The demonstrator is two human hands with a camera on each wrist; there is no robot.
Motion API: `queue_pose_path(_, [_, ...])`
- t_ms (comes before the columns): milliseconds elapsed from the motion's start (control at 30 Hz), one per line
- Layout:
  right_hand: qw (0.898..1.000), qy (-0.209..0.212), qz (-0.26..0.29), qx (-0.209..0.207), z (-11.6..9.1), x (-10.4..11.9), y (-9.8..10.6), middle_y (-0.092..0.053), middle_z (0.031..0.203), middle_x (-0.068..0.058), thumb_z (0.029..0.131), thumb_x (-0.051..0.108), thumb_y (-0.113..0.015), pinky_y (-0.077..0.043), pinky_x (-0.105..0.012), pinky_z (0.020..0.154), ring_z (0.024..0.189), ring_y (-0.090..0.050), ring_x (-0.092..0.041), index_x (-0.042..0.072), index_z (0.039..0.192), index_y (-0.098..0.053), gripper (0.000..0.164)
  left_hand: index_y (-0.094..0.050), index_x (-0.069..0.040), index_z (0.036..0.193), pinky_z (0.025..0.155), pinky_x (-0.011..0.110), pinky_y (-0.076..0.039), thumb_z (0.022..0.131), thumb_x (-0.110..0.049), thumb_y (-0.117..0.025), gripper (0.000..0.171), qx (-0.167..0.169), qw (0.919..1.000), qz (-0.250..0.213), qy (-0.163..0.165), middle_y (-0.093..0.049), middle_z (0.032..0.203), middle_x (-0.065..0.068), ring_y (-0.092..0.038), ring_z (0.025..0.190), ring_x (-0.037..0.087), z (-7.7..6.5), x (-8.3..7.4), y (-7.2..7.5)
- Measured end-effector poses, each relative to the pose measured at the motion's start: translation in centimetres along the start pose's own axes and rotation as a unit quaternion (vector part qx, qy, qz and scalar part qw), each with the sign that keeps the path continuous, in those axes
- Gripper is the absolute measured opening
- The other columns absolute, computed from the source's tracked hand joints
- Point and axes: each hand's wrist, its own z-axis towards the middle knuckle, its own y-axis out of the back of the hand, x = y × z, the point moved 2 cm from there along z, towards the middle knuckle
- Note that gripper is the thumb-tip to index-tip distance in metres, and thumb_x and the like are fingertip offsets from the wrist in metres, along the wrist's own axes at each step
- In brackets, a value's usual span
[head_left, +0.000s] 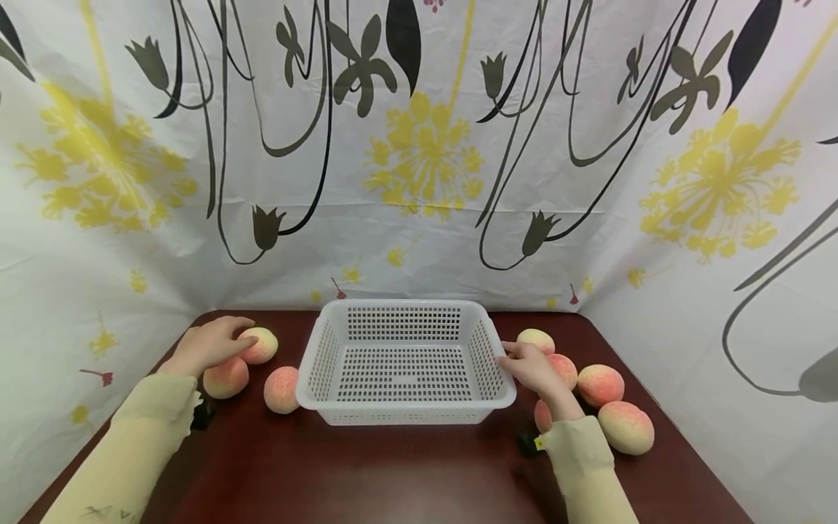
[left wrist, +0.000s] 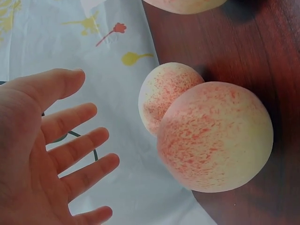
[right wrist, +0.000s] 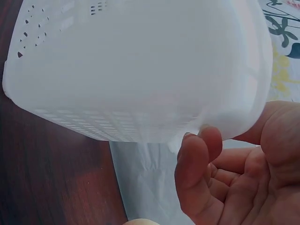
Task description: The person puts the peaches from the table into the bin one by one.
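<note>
A white plastic basket (head_left: 406,413) with perforated walls stands on the dark red table, nothing inside it. My right hand (head_left: 533,367) grips its right rim; in the right wrist view, bent fingers (right wrist: 199,154) meet the rim from outside and the thumb is partly hidden behind it. On the left, my left hand (head_left: 208,343) hovers by a yellow-pink peach (head_left: 261,345), fingers spread and loosely bent. A second peach (head_left: 225,378) lies just below that hand. In the left wrist view, a gap shows between the fingers and the large peach (left wrist: 215,136).
Another peach (head_left: 281,390) sits against the basket's left side. Several peaches lie around the right forearm, among them one at the back (head_left: 535,340) and one in front (head_left: 626,428). A flower-printed white curtain (head_left: 419,255) borders the table (head_left: 366,473) at the back and sides.
</note>
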Motion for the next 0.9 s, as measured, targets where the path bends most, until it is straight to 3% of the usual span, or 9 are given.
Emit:
queue_pose_path(200, [1.000, -0.001, 0.009, -0.006, -0.4, 0.3, 0.0, -0.068, 0.090, -0.011, 0.092, 0.010, -0.057, -0.044, -0.029, 0.061, 0.071, -0.057, -0.016, -0.011, 0.134, -0.050, 0.047, -0.055, -0.002, 0.133, 0.085, 0.069, -0.035, 0.092, -0.043, -0.060, 0.059, 0.030, 0.9995, 0.004, 0.008, -0.054, 0.131, 0.026, -0.046, 0.118, 0.052, 1.8, 0.6, 0.6])
queue_pose_path(467, [1.000, -0.017, 0.016, -0.008, -0.7, -0.1, -0.4, -0.065, 0.090, -0.011, 0.087, 0.006, -0.053, -0.041, -0.027, 0.053, 0.066, -0.054, -0.016, -0.014, 0.136, -0.045, 0.054, -0.047, 0.007, 0.136, 0.090, 0.073, -0.024, 0.089, -0.038, -0.063, 0.067, 0.117, 0.9925, -0.019, 0.031, -0.048, 0.133, 0.033, -0.041, 0.120, 0.055, 3.7, 1.1, 1.1])
queue_pose_path(600, [1.000, -0.006, 0.020, -0.006, -0.8, -0.1, -0.5, -0.067, 0.090, -0.011, 0.087, 0.004, -0.053, -0.045, -0.027, 0.057, 0.069, -0.058, -0.014, -0.015, 0.135, -0.046, 0.052, -0.040, 0.014, 0.137, 0.096, 0.065, -0.030, 0.089, -0.033, -0.065, 0.071, 0.151, 0.9850, -0.068, 0.050, -0.041, 0.136, 0.037, -0.036, 0.124, 0.055, 3.9, 1.7, 0.5])
queue_pose_path(733, [1.000, 0.001, 0.030, 0.001, -1.0, 0.0, -0.6, -0.066, 0.087, -0.011, 0.087, 0.004, -0.052, -0.043, -0.026, 0.053, 0.063, -0.055, -0.014, -0.015, 0.134, -0.046, 0.051, -0.033, 0.015, 0.140, 0.098, 0.062, -0.031, 0.088, -0.031, -0.067, 0.077, 0.161, 0.9761, -0.126, 0.073, -0.032, 0.141, 0.038, -0.029, 0.127, 0.056, 3.4, 1.9, -0.1])
queue_pose_path(800, [0.999, 0.002, 0.046, 0.007, -1.0, 0.0, -0.7, -0.066, 0.089, -0.012, 0.087, 0.003, -0.051, -0.044, -0.027, 0.053, 0.062, -0.056, -0.015, -0.014, 0.134, -0.047, 0.050, -0.032, 0.011, 0.143, 0.102, 0.064, -0.022, 0.085, -0.032, -0.070, 0.081, 0.157, 0.9692, -0.158, 0.105, -0.023, 0.146, 0.038, -0.016, 0.132, 0.057, 2.8, 1.8, -0.1])
queue_pose_path(900, [0.998, 0.003, 0.063, 0.016, -1.0, -0.1, -0.8, -0.068, 0.091, -0.013, 0.088, 0.003, -0.050, -0.047, -0.031, 0.054, 0.063, -0.059, -0.016, -0.013, 0.135, -0.047, 0.049, -0.027, 0.003, 0.148, 0.106, 0.066, -0.009, 0.082, -0.029, -0.074, 0.088, 0.153, 0.9472, -0.224, 0.171, 0.016, 0.148, 0.040, 0.023, 0.132, 0.056, 1.9, 1.4, 0.0])
